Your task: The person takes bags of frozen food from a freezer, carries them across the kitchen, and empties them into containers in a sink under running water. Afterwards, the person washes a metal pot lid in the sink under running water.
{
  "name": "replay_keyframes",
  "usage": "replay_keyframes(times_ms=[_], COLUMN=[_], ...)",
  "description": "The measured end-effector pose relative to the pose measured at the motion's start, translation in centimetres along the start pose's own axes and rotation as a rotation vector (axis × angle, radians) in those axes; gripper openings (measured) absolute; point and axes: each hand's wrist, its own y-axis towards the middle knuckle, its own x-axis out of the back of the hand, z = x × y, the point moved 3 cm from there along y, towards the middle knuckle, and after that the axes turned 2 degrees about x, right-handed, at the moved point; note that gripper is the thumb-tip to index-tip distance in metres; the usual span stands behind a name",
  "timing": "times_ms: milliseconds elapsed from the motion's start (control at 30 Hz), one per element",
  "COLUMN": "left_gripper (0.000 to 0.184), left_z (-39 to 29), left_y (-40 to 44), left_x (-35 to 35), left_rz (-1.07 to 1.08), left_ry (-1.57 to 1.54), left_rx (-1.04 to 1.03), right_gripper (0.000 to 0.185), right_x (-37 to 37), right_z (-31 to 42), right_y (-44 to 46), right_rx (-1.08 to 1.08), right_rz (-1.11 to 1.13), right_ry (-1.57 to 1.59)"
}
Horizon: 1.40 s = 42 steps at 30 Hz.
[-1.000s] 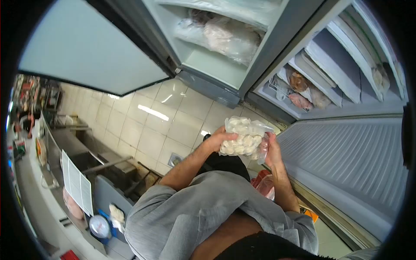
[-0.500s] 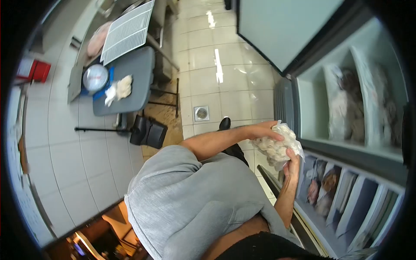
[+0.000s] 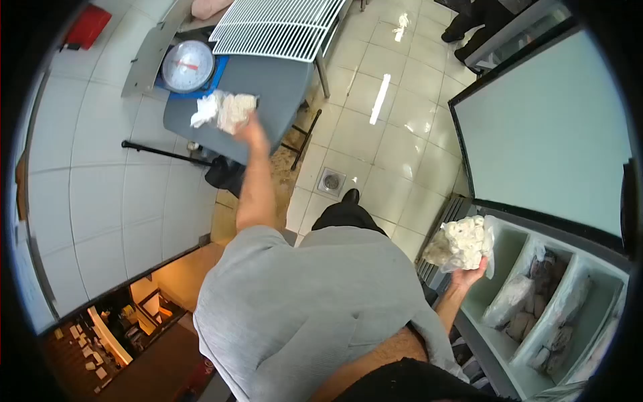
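Observation:
My left hand [image 3: 252,136] reaches over the grey table [image 3: 284,84] and is at the near edge of a clear bag of pale pieces [image 3: 236,110]. Its fingers are blurred, so their grip on that bag cannot be made out. A crumpled white bag [image 3: 205,109] lies beside it, below a round dial scale [image 3: 188,65] on a blue base. At the right, my right hand [image 3: 471,271] holds up clear bags of pale, lumpy pieces [image 3: 467,238] from below, in front of the open freezer.
The freezer [image 3: 506,251] holds bagged items between its shelves, its door [image 3: 549,141] wide open. A white wire rack [image 3: 278,30] lies above the table. A floor drain [image 3: 331,181] is in the tiles. Another person's legs [image 3: 479,23] stand at the upper right.
The view has swung from the freezer toward the table. My left hand has let go of the held bags and stretched out to the bag on the table. My right hand still holds its bags.

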Motion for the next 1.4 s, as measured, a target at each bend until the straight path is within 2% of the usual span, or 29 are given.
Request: replay_keyframes(times_ms=[33, 67, 100, 133, 167, 200, 300, 367, 433, 500, 567, 700, 767, 833, 900, 1000, 1033, 1100, 1167, 1233, 1300, 1367, 1400], left_gripper=[0.077, 0.072, 0.062, 0.056, 0.055, 0.054, 0.054, 0.055, 0.055, 0.057, 0.057, 0.056, 0.057, 0.059, 0.064, 0.069, 0.069, 0.073, 0.074, 0.072, 0.068, 0.067, 0.068], left_z=[3.6, 4.0, 6.8, 6.2, 5.9, 6.2, 4.1, 3.9, 4.2, 5.4, 3.7, 0.4, -2.9, -10.1, -15.2, -20.3, -22.4, -25.9, -27.5, -27.8, -26.9, -28.7, -29.5], left_y=[7.4, 10.5, 15.0, 15.2, 15.5, 16.5, 14.0, 12.7, 11.9, 12.0, 9.2, 4.9, 2.4, -1.5, -2.9, -2.9, -2.8, -3.5, -3.4, -3.5, -3.6, -7.4, -9.6], left_x=[1.0, 2.2, 0.9, 1.3, 1.2, 0.8, 0.0, 0.1, -0.6, -0.2, -1.3, -1.2, 0.4, -1.1, -2.3, -4.8, -7.0, -14.6, -22.2, -30.4, -40.1, -50.9, -55.6], left_rz=[0.008, 0.041, 0.565, 0.491, 0.454, 0.509, 0.55, 0.325, 0.335, 0.27, 0.242, 0.022, -0.059, -0.154, -0.138, -0.139, -0.145, 0.007, 0.105, 0.288, 0.698, 1.03, 1.034], left_ry=[-0.001, 0.04, -0.564, -0.469, -0.363, -0.326, -0.363, -0.339, -0.465, -0.449, -0.497, -0.563, -0.573, -0.675, -0.713, -0.71, -0.688, -0.747, -0.744, -0.709, -0.705, -0.745, -0.692], left_rx=[0.07, 0.323, 0.186, 0.281, 0.25, 0.35, 0.589, 0.657, 0.541, 0.464, 0.375, 0.296, 0.144, 0.044, -0.031, -0.092, -0.094, -0.134, -0.073, 0.168, 0.31, 0.436, 0.447], right_gripper=[0.065, 0.063, 0.062, 0.06, 0.059, 0.048, 0.047, 0.043, 0.039, 0.045, 0.043, 0.043, 0.043, 0.044, 0.044, 0.048, 0.049, 0.049, 0.049, 0.05, 0.05, 0.048, 0.049], right_x=[-1.2, -2.9, -3.5, -5.3, -6.3, -8.8, -10.9, -15.7, -19.1, -20.5, -24.5, -31.5, -34.1, -37.6, -40.1, -46.2, -48.5, -51.0, -52.3, -53.7, -55.1, -56.0, -56.3], right_z=[0.4, 0.6, 0.9, 1.0, 1.0, 0.9, -0.3, -0.9, -2.2, -3.4, -4.1, -5.5, -5.9, -6.3, -7.2, -6.8, -6.5, -6.2, -5.6, -4.1, -2.7, -0.8, 0.0], right_y=[0.4, 1.9, 5.3, 6.7, 8.3, 9.5, 14.8, 17.7, 21.5, 25.7, 30.3, 38.5, 41.7, 45.8, 49.9, 52.7, 53.5, 56.7, 59.8, 60.6, 62.8, 65.7, 67.1], right_rx=[-0.009, -0.018, -0.076, -0.044, -0.005, -0.007, -0.036, -0.085, -0.147, -0.241, -0.306, -0.41, -0.438, -0.416, -0.429, -0.447, -0.476, -0.394, -0.27, -0.211, -0.184, -0.177, -0.137], right_rz=[0.044, 0.1, 0.097, 0.072, 0.027, 0.076, 0.097, 0.189, 0.282, 0.303, 0.386, 0.405, 0.418, 0.446, 0.453, 0.59, 0.609, 0.663, 0.539, 0.492, 0.485, 0.49, 0.472], right_ry=[0.024, 0.007, -0.014, -0.086, -0.152, -0.128, -0.134, -0.148, -0.155, -0.207, -0.181, -0.238, -0.272, -0.29, -0.317, -0.209, -0.201, -0.182, -0.208, -0.193, -0.12, -0.066, -0.057])
